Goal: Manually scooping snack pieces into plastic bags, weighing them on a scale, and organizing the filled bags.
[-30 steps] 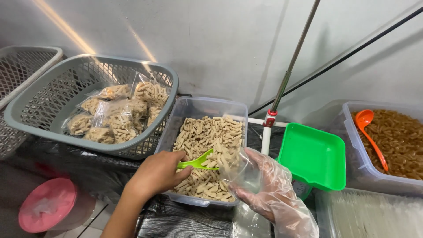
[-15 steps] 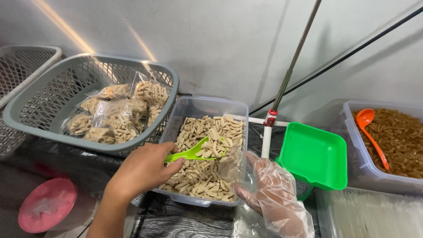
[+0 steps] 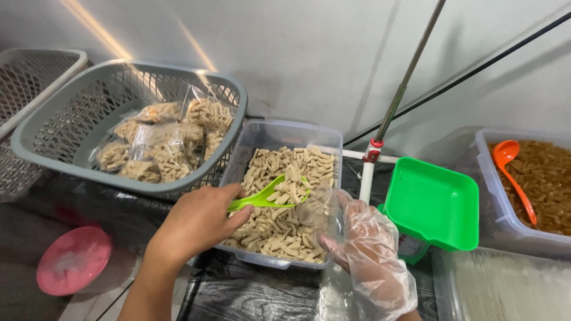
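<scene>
Two mesh baskets — grey [image 3: 35, 139] and white [image 3: 24, 71] — two clear snack tubs [image 3: 279, 134] [image 3: 485, 178], two scoops [image 3: 262, 199] [image 3: 514, 172], one green tray [image 3: 431, 205].

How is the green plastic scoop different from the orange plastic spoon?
The green plastic scoop is held in the bare left hand and carries pale snack sticks, while the orange plastic spoon lies untouched. The green scoop is over the clear tub of pale sticks; the orange spoon rests in the clear tub of darker brown snacks. The orange spoon's handle looks longer and thinner. Both are plastic serving tools in snack tubs.
</scene>
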